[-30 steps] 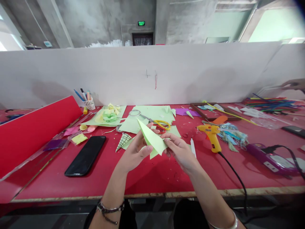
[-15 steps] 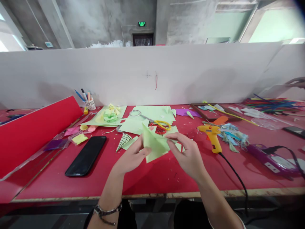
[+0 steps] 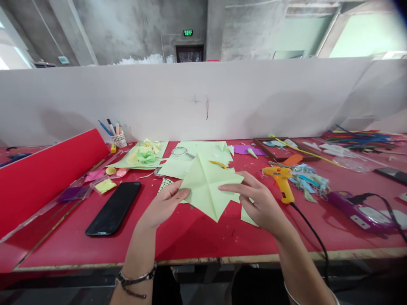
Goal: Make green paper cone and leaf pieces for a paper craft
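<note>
Between my two hands is a pale green sheet of paper [image 3: 206,182], spread out and marked with crease lines that meet near its middle. Its outline has several pointed corners. My left hand [image 3: 165,202] pinches the left corner between thumb and fingers. On the right side, my right hand [image 3: 257,199] grips the paper, fingers over its front. Behind the sheet, the yellow handle of scissors [image 3: 218,164] shows in part; the rest is covered. A patterned paper cone [image 3: 164,184] lies partly hidden behind my left hand. Another green paper piece [image 3: 248,217] sits below my right hand.
A black phone [image 3: 113,208] lies left, near a red board [image 3: 51,173]. A yellow glue gun [image 3: 281,182] rests right, its cord running over the table edge, beside a purple power strip [image 3: 359,212]. A pen cup [image 3: 119,139] and green paper sheets [image 3: 178,167] are farther back.
The green paper was folded between my hands and is now opened out flat. My hands have moved apart, and the scissors are more covered by the paper.
</note>
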`<state>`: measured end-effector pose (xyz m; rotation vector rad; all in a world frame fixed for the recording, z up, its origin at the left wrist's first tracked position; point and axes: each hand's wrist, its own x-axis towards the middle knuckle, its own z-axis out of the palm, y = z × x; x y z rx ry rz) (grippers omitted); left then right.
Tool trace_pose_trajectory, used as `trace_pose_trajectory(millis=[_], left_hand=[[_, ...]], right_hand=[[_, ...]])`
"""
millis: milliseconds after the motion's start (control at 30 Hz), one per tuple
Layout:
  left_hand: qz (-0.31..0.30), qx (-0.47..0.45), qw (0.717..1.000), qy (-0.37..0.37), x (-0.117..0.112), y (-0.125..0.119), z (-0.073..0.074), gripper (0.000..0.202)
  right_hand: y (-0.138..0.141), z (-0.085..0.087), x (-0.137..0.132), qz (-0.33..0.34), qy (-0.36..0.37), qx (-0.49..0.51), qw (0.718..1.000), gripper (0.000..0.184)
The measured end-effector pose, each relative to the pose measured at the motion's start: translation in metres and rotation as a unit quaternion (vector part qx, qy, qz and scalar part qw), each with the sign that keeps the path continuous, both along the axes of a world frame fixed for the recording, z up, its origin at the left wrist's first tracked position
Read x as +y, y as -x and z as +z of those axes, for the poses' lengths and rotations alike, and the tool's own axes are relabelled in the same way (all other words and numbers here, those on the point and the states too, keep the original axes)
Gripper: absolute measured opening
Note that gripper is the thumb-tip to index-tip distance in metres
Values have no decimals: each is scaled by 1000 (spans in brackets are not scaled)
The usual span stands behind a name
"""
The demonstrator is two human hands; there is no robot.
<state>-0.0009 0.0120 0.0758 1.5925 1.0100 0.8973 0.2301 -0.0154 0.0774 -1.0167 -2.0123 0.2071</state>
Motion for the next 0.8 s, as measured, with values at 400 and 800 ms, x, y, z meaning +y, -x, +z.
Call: trace_pose_trajectory(millis=[400,800], left_hand=[[-65,-65,995,-43,0,3,0,37],[-1,-86,991,-102,0,-28,-8,40]], right_hand=[[7,-3,9,-33,6,155,987,13],[23,-11,10,-5,129,199,972,22]])
